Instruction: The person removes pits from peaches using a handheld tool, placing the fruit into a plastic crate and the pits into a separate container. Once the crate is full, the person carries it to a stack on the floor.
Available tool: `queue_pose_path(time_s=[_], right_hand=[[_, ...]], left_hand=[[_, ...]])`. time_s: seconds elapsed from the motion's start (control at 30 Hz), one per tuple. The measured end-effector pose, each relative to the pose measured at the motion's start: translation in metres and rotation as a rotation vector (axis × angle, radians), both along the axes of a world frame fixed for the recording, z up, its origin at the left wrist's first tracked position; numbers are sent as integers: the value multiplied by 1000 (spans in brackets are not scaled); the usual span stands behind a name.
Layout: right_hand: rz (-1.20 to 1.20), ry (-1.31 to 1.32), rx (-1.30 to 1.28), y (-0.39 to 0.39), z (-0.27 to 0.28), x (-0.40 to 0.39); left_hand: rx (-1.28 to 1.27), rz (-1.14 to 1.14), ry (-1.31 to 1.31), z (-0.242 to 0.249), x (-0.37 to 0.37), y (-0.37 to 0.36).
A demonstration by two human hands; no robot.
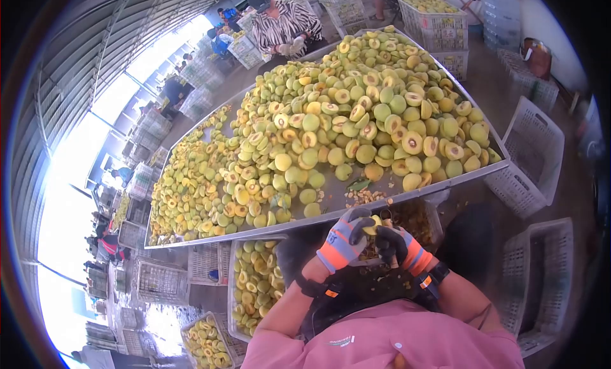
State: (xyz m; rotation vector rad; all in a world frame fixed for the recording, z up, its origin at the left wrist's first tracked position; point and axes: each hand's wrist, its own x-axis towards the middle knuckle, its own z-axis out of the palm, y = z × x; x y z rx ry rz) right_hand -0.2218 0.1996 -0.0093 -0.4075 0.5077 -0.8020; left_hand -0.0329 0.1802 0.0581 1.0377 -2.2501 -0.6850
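My left hand (347, 236), in a grey and orange glove with dark fingertips, holds a yellow-green fruit piece (372, 226) just in front of the table's near edge. Beside it, my right hand (401, 245), gloved the same way, is closed around a small tool with a light wooden handle (391, 262); its working end is hidden at the fruit. Both hands are close together above a crate of pits and scraps (417, 222). Behind them, a metal table (312, 224) bears a large heap of whole and halved fruit (318, 127).
A crate of halved fruit (256, 283) stands to the left of my lap, with another fruit crate (207, 343) lower left. White plastic crates (534, 156) stand at the right. Across the table is a person in a striped top (286, 28). More people and stacked crates are farther back.
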Motion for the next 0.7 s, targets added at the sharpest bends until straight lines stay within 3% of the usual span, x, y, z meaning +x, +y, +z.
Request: queue_pose_path(time_s=[0.07,0.2,0.27,0.33,0.37,0.4,0.47,0.5,0.57,0.7], right_hand=[[-23,24,23,0,-6,3],[-13,-52,40,4,2,13],[0,-45,-42,9,-4,14],[-37,388,-796,4,-33,13],[-106,523,-957,5,-44,17],[-6,290,-372,5,-16,18],[-128,461,-317,3,-10,31],[-202,470,-341,2,-15,37],[-156,632,-546,-1,-16,32],[-75,719,-652,2,-15,38]], left_hand=[[185,41,213,-1,3,4],[227,383,739,-29,-21,8],[208,300,790,-52,-22,6],[13,312,560,-69,-25,12],[-179,338,296,-70,-20,11],[-272,313,85,-50,-20,16],[176,380,620,-47,-20,19],[715,457,1355,-56,-17,14],[570,518,1194,-76,0,6],[395,463,962,-80,7,11]])
